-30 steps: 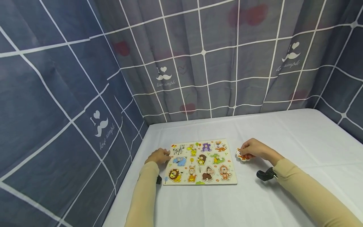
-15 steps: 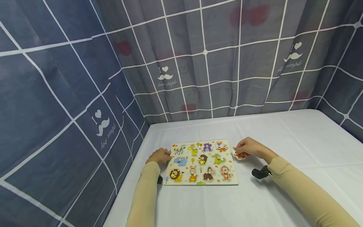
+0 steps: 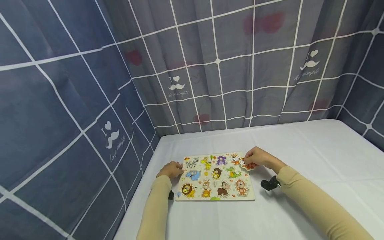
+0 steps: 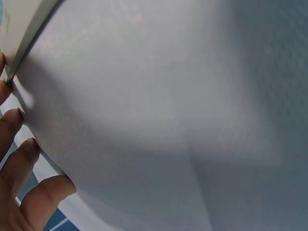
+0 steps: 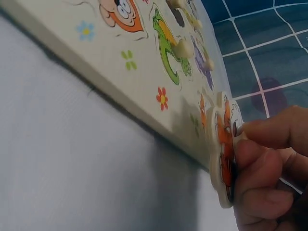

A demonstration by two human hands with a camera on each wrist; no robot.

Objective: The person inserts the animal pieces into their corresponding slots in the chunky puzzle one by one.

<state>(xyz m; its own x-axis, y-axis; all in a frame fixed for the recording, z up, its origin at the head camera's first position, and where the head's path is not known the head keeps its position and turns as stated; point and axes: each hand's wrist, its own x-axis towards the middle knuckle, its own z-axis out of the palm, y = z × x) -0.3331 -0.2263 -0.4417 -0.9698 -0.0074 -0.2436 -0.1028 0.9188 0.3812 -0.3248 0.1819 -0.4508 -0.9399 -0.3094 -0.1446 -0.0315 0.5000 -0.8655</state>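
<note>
The animal puzzle board lies flat on the white-covered table. My right hand pinches the tiger puzzle piece by its small knob. In the right wrist view the tiger piece is tilted nearly on edge over the board's rim, beside a tiger picture in the board's upper right corner. At the board's left edge rests my left hand. In the left wrist view a fingertip touches the board's edge while other fingers are spread along the white cloth.
Knobbed animal pieces sit in the board, among them the crocodile, purple bear, elephant and lion. The white tablecloth spreads around it. A grey checked curtain hangs behind and to the left.
My right hand has carried the tiger piece leftward from beside the board to over its upper right edge. The left hand stays at the board's left edge. The head view has tilted slightly.
</note>
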